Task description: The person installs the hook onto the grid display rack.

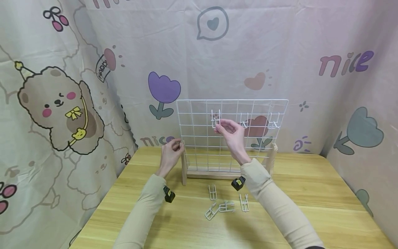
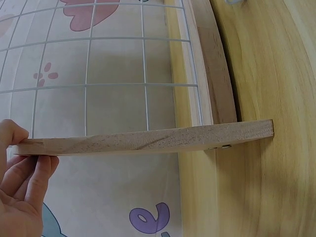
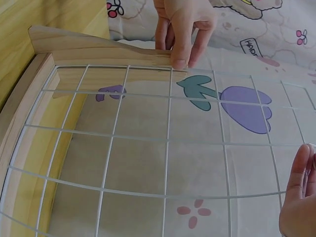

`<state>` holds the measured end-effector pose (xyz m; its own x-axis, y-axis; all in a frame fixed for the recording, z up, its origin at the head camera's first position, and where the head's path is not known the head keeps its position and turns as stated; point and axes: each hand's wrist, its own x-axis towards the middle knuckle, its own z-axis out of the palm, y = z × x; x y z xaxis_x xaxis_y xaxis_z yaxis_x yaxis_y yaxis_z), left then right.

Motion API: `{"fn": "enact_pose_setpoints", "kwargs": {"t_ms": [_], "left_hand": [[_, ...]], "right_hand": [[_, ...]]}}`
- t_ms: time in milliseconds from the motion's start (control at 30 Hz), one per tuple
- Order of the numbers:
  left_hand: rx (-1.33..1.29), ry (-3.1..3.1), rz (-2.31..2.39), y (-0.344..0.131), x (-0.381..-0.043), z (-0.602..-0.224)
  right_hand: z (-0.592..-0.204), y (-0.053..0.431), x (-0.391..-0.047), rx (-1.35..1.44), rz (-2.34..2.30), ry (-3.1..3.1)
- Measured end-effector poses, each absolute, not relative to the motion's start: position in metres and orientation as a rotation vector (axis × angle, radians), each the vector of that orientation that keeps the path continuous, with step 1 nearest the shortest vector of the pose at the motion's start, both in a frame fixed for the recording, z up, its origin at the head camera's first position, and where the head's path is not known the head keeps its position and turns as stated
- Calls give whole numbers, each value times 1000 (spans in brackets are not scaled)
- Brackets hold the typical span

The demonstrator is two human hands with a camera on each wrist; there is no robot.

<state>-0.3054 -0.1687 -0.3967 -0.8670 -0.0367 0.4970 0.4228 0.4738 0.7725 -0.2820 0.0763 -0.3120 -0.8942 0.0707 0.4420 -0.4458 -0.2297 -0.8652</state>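
A white wire grid panel (image 1: 233,100) stands upright in a wooden stand (image 1: 214,175) on the table. My left hand (image 1: 170,154) pinches the top of the stand's left post (image 2: 148,140), thumb on one face and fingers on the other in the left wrist view. Near the grid's upper middle, my right hand (image 1: 234,138) holds a small white wire hook (image 1: 219,116) between thumb and fingers, overlapping the bars. In the right wrist view the right hand (image 3: 300,200) shows only at the edge, and the hook is mostly out of frame.
Two more white hooks, one near the middle (image 1: 244,123) and one at the right (image 1: 273,125), hang on the grid's upper rows. Several loose wire hooks (image 1: 212,192) lie on the wooden table (image 1: 140,214) before the stand. A printed curtain (image 1: 192,69) hangs behind.
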Motion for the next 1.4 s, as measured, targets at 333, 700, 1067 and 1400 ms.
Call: {"fn": "enact_pose_setpoints", "kwargs": {"t_ms": [333,700,1067,1400], "left_hand": [[-317,-2277,-1389,-168,-305,-397],[-321,-2268,-1400,-168,-305,-397],[-312,-2273,-1391,-168,-305,-397],[-318,-2263,-1390,-168,-306,-397]], "right_hand": [[-310,73,-287,442,2205,-1644],[-312,72,-291,403,2252,-1639],[-315,72,-291,406,2259,-1638],[-320,73,-291,375,2265,-1663]]}}
